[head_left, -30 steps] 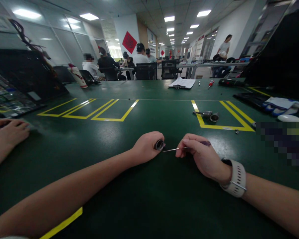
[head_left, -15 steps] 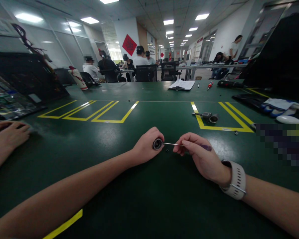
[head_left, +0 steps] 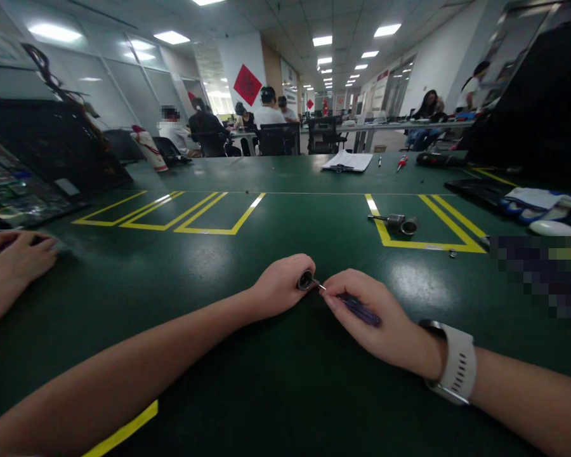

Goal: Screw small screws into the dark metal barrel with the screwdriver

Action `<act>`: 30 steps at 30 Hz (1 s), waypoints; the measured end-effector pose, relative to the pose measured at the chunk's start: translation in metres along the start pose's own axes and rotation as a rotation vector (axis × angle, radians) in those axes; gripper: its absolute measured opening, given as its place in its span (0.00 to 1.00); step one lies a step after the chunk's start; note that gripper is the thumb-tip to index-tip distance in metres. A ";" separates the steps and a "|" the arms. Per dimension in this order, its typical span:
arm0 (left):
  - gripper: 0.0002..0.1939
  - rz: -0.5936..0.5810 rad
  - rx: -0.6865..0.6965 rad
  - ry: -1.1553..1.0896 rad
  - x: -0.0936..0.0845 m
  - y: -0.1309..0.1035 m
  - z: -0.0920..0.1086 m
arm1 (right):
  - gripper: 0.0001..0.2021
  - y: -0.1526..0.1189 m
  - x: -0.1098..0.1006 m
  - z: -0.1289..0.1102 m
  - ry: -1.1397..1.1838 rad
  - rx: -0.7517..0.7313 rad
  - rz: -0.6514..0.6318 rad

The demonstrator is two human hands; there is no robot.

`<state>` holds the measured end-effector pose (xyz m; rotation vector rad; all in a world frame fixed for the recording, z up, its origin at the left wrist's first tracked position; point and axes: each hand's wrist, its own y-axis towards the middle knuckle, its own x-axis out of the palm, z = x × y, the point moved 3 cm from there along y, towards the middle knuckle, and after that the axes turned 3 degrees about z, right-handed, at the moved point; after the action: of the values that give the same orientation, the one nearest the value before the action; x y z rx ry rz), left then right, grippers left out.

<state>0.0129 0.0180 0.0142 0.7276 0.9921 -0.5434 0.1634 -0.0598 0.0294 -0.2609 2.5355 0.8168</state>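
My left hand [head_left: 282, 289] is closed around a metal part with a round, hollow end [head_left: 305, 280]; the rest of that part is hidden in my fist. My right hand [head_left: 368, 314] grips a screwdriver with a purple translucent handle [head_left: 359, 310], thumb and fingertips pinching near its thin shaft. The shaft points left at the side of the round end, and the tip appears to meet it, though the exact contact is too small to make out. A pale watch [head_left: 457, 362] is on my right wrist.
A similar metal part with a thin rod [head_left: 400, 223] lies in the right yellow-taped box. Near it is a tiny metal piece [head_left: 452, 253]. Another person's hand [head_left: 21, 257] rests at the left. A clipboard [head_left: 347, 160], a red pen-like tool [head_left: 402, 163] and gloves [head_left: 542, 203] lie farther back.
My right hand has moved left, closer to my left hand, and the screwdriver's handle now slants downward. The round end has turned slightly. A tiny dark piece on the table no longer shows.
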 end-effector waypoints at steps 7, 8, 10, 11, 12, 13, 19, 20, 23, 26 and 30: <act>0.01 -0.055 0.043 0.091 0.000 -0.003 0.003 | 0.07 0.004 -0.004 0.023 0.491 0.366 0.051; 0.01 -0.051 0.038 0.089 0.000 -0.003 0.002 | 0.07 0.005 -0.003 0.027 0.582 0.428 0.064; 0.01 -0.043 0.030 0.081 0.000 -0.003 0.002 | 0.07 0.007 -0.001 0.033 0.700 0.510 0.078; 0.01 -0.041 0.028 0.078 0.000 -0.003 0.002 | 0.07 0.007 -0.001 0.033 0.717 0.523 0.081; 0.01 -0.040 0.029 0.076 0.000 -0.002 0.002 | 0.07 0.007 -0.001 0.033 0.706 0.512 0.082; 0.02 -0.039 0.031 0.077 0.000 -0.002 0.002 | 0.07 0.007 -0.001 0.030 0.664 0.481 0.081; 0.03 -0.039 0.029 0.122 -0.002 -0.002 0.004 | 0.10 0.001 -0.004 0.006 0.157 0.222 0.049; 0.04 -0.044 0.033 0.134 -0.002 -0.003 0.004 | 0.10 0.001 -0.003 0.004 0.145 0.217 0.038; 0.04 -0.054 0.047 0.153 -0.002 -0.004 0.005 | 0.10 0.004 -0.003 0.011 0.307 0.306 0.026; 0.05 -0.059 0.054 0.147 -0.003 -0.004 0.005 | 0.09 0.008 -0.003 0.024 0.619 0.474 0.046; 0.05 -0.051 0.057 0.121 -0.003 -0.003 0.005 | 0.08 0.010 -0.002 0.032 0.790 0.579 0.057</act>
<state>0.0116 0.0124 0.0179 0.7950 1.1134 -0.5791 0.1738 -0.0326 0.0128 -0.3666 3.3778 -0.0819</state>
